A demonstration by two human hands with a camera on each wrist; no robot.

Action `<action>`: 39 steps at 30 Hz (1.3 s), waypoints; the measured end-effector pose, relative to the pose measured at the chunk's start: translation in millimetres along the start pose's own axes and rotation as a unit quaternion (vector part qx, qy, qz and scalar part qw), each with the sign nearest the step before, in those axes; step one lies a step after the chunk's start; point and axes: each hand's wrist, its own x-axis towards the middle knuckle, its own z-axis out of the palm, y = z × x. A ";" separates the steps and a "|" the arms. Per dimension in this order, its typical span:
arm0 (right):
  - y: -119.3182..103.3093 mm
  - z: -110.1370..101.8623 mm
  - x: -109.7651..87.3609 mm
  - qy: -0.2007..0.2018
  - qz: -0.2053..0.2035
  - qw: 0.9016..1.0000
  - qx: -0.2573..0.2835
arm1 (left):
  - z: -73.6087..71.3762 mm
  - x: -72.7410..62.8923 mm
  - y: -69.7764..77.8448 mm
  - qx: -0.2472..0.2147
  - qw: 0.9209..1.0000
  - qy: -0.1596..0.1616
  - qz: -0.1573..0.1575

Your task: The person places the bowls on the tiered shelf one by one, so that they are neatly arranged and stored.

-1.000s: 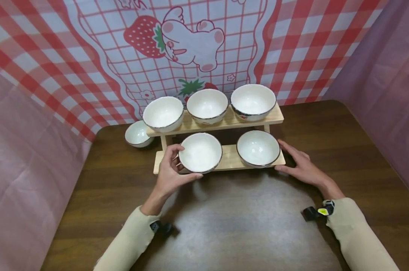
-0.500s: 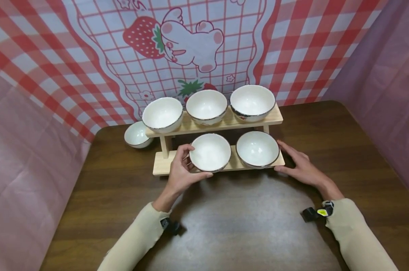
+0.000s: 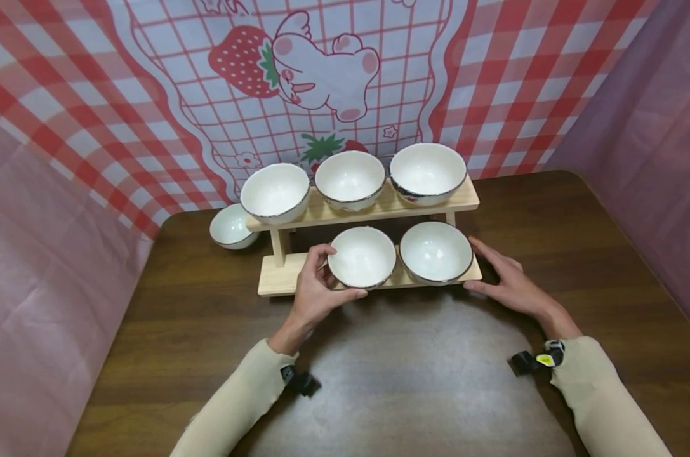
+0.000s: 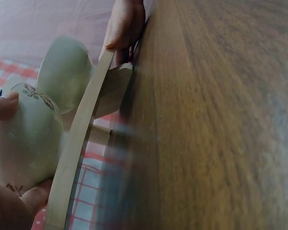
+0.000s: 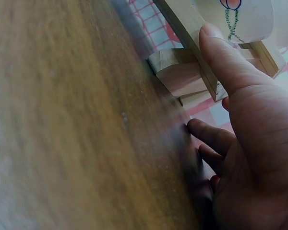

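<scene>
My left hand [image 3: 316, 292] grips a white bowl [image 3: 363, 257] with a dark rim by its left side, thumb in front and fingers behind. In the left wrist view this bowl [image 4: 31, 139] is at the lower shelf board; whether its base touches the wood is unclear. Close on its right sits another dark-rimmed bowl [image 3: 436, 252] on the lower tier. My right hand [image 3: 510, 285] holds the right end of the two-tier wooden rack [image 3: 278, 276]. In the right wrist view its thumb [image 5: 225, 57] presses the shelf's front edge, with several fingers curled lower down.
Three bowls stand on the upper tier: left [image 3: 275, 192], middle [image 3: 350, 179] and right [image 3: 428, 171]. A smaller bowl [image 3: 232, 227] sits on the brown table [image 3: 167, 317] behind the rack's left end. A checked strawberry cloth [image 3: 504, 82] hangs at the back.
My left hand has moved right along the lower tier with its bowl, bringing it close to the neighbouring bowl. My right hand and the rack have stayed in place.
</scene>
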 end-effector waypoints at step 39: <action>-0.3 0.7 0.5 0.004 0.001 1.000 -0.005 | -0.6 0.8 0.8 0.021 0.999 -0.041 0.003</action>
